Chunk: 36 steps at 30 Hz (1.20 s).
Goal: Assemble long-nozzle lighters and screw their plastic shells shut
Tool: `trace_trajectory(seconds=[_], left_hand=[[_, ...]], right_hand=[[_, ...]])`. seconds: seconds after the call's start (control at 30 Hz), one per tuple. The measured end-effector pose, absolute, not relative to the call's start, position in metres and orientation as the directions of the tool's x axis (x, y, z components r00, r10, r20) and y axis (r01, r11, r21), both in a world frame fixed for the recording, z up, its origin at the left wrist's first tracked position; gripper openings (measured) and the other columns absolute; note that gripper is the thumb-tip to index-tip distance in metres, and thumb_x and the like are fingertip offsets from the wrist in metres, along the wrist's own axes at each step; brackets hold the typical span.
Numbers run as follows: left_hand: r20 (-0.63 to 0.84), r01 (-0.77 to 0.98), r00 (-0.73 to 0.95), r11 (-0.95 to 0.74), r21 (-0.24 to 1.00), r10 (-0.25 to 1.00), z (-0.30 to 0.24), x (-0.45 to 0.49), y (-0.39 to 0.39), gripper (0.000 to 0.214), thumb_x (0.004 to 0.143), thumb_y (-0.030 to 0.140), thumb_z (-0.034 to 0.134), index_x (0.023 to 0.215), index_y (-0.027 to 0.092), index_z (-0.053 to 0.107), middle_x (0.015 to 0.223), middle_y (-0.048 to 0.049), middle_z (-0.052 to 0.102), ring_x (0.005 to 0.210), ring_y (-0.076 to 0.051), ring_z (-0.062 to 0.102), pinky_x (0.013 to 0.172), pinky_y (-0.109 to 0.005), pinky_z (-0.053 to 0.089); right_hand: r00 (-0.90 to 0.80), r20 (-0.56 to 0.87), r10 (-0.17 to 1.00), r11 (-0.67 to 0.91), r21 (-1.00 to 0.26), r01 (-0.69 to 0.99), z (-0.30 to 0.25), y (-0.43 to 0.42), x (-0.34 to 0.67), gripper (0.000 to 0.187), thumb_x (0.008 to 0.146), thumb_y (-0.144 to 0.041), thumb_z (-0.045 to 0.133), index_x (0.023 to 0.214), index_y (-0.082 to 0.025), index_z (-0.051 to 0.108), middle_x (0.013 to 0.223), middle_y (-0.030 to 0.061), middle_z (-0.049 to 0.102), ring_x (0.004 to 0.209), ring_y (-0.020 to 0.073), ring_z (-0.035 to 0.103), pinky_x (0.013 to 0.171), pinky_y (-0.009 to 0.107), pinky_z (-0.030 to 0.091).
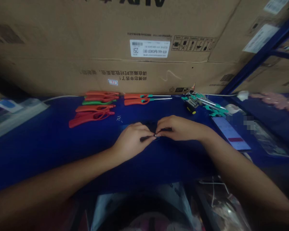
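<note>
My left hand [132, 136] and my right hand [177, 128] meet at the middle of the blue table [50, 144], fingertips together. Both pinch a small dark part [148, 138]; what it is I cannot make out. Behind them, at the back left, lie several red handle shells [93, 115] with one green one [97, 102]. Two assembled red lighters with teal collars and metal tubes [144, 98] lie at the back middle.
A large cardboard box [135, 45] fills the back. Teal parts and metal rods [207, 104] lie at the back right beside a phone [231, 133]. A white tray [14, 112] sits far left. A blue shelf post [260, 54] rises on the right.
</note>
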State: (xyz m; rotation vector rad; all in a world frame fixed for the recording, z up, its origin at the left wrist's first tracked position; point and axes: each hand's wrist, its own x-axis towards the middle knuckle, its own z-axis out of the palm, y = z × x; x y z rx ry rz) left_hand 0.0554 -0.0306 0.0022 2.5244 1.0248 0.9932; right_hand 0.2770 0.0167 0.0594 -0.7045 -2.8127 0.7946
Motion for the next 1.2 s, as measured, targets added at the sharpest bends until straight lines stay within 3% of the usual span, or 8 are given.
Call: trace_trajectory(seconds=[0.2,0.37,0.8,1.2], left_hand=[[0.566,0.569,0.490,-0.736,0.367,0.662,0.008,0.054,-0.035,0.007,0.091,0.027,0.072,0.090,0.024,0.079,0.087,0.0005,0.076,0.082,-0.017,0.065,0.077,-0.032,0.049],[0.578,0.570,0.503,-0.749,0.337,0.643,0.012,0.053,-0.037,0.008,0.091,0.027,0.071,0.089,0.024,0.078,0.086,0.0012,0.077,0.081,-0.017,0.066,0.076,-0.032,0.048],[0.583,0.599,0.493,-0.738,0.310,0.645,0.011,0.054,-0.035,0.012,0.094,0.028,0.068,0.092,0.022,0.079,0.087,0.0000,0.076,0.081,-0.017,0.066,0.076,-0.033,0.049],[0.501,0.628,0.548,-0.725,0.282,0.670,0.006,0.058,-0.037,0.015,0.095,0.030,0.067,0.090,0.025,0.080,0.089,-0.0005,0.076,0.084,-0.019,0.065,0.076,-0.033,0.050]], right_hand=[[-0.873,0.110,0.475,0.771,-0.530,0.353,0.061,0.014,0.277,0.003,0.092,-0.019,0.067,0.090,-0.017,0.069,0.090,0.0046,0.069,0.089,0.0174,0.060,0.081,0.029,0.045],[-0.872,0.083,0.483,0.712,-0.617,0.336,0.064,0.014,0.278,0.004,0.092,-0.019,0.067,0.090,-0.016,0.067,0.090,0.0033,0.066,0.081,0.0135,0.061,0.075,0.025,0.047],[-0.819,0.040,0.573,0.627,-0.664,0.407,0.067,0.010,0.282,0.009,0.089,-0.019,0.065,0.097,-0.015,0.066,0.090,0.0036,0.069,0.077,0.0127,0.063,0.072,0.024,0.050],[-0.887,-0.008,0.461,0.732,-0.562,0.385,0.065,0.015,0.283,0.013,0.090,-0.010,0.065,0.097,-0.015,0.074,0.092,0.0046,0.072,0.082,0.0139,0.065,0.077,0.025,0.049]])
